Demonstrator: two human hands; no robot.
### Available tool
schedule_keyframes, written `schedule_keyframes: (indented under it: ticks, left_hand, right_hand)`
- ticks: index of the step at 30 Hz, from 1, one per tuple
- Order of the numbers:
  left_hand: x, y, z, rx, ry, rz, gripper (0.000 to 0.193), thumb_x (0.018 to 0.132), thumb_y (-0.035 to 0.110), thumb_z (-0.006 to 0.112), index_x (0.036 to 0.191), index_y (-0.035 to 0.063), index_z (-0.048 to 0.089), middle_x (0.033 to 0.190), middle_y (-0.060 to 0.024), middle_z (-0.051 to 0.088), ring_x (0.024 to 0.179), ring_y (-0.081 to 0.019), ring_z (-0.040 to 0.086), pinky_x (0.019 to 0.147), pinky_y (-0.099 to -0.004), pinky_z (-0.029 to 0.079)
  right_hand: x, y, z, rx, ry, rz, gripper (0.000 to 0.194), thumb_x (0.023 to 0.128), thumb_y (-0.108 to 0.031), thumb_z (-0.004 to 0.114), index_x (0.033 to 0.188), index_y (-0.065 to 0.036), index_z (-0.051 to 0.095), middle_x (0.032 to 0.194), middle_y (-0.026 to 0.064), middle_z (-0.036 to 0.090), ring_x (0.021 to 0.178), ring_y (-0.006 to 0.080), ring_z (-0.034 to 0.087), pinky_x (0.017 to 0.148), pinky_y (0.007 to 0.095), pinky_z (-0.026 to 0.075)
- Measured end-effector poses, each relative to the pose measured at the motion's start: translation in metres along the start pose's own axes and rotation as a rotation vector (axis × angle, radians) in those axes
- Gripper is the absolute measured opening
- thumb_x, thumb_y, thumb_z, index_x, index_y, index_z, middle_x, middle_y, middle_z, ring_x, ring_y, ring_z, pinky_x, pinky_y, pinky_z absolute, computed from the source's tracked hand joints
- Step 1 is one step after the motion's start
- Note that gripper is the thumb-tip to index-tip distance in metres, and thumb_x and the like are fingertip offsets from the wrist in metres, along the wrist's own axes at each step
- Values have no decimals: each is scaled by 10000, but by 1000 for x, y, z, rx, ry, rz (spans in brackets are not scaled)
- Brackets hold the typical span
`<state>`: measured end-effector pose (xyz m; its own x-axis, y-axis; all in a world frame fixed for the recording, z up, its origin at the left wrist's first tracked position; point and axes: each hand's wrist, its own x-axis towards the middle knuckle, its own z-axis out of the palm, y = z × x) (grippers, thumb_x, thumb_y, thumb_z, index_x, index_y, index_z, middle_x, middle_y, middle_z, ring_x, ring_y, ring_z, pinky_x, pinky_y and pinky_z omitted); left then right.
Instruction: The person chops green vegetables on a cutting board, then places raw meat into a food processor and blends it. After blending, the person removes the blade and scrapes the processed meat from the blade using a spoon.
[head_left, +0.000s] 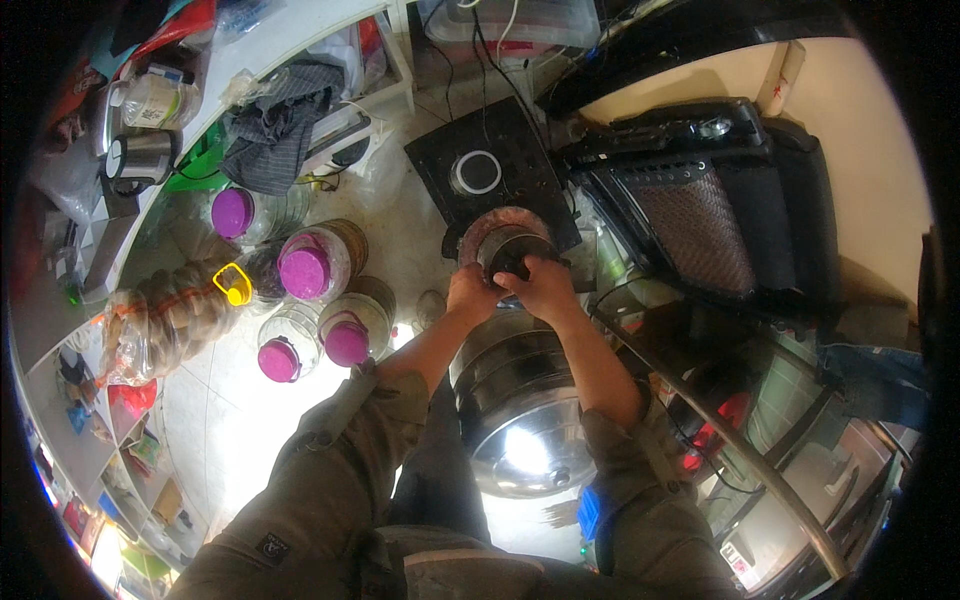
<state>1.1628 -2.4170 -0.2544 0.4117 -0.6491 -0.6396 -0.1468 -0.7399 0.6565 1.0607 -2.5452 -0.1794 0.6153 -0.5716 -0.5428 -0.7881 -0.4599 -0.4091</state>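
Both of my hands are at a round dark metal part (517, 247) near the middle of the view. My left hand (477, 291) grips its left side, with the fingers partly hidden. My right hand (541, 283) holds its right side, close to my left hand. A reddish-brown ring (501, 219) surrounds the far side of that part. Beyond it lies a flat black panel (450, 142) with a round, white-rimmed dial (478, 172). Just below my hands stands a stacked stainless steel pot (517, 367) with a shiny domed lid (536, 450).
Several clear jars with purple lids (304, 271) stand at the left, beside a jar with a yellow handled cap (240, 291). A black speaker-like case (690, 217) is at the right, above a metal rail (720, 427). An electric kettle (141, 159) sits upper left.
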Motion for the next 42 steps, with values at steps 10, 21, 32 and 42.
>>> schedule_keyframes:
  ticks: [10, 21, 32, 42]
  left_hand:
    - [4, -7, 4, -31, 3, 24, 561, 759, 418, 886, 1029, -31, 683, 981, -252, 749, 992, -412, 738, 839, -481, 577]
    - [7, -11, 9, 18, -15, 18, 559, 784, 450, 841, 1026, -33, 698, 963, -274, 742, 987, -442, 729, 829, -491, 578]
    - [11, -20, 21, 40, 9, 88, 552, 844, 489, 795, 1072, -7, 712, 1022, -256, 743, 1013, -436, 719, 866, -487, 563]
    - [7, -15, 16, 26, -19, 4, 571, 832, 518, 809, 1082, 12, 726, 1052, -252, 741, 1037, -434, 709, 875, -489, 559]
  right_hand:
    - [-1, -4, -3, 27, -30, 58, 647, 829, -631, 771, 863, 10, 691, 828, 237, 717, 841, 415, 726, 749, 489, 558]
    - [-2, -2, -4, 65, -58, 65, 687, 843, -676, 724, 873, 10, 710, 864, 270, 724, 876, 441, 723, 827, 523, 546]
    - [-3, -3, -5, 64, -58, 82, 712, 844, -677, 719, 927, 30, 727, 909, 289, 726, 903, 452, 718, 843, 529, 543]
    - [-5, -3, -4, 110, 12, 77, 651, 814, -619, 790, 827, 24, 692, 802, 232, 705, 797, 400, 715, 714, 467, 547]
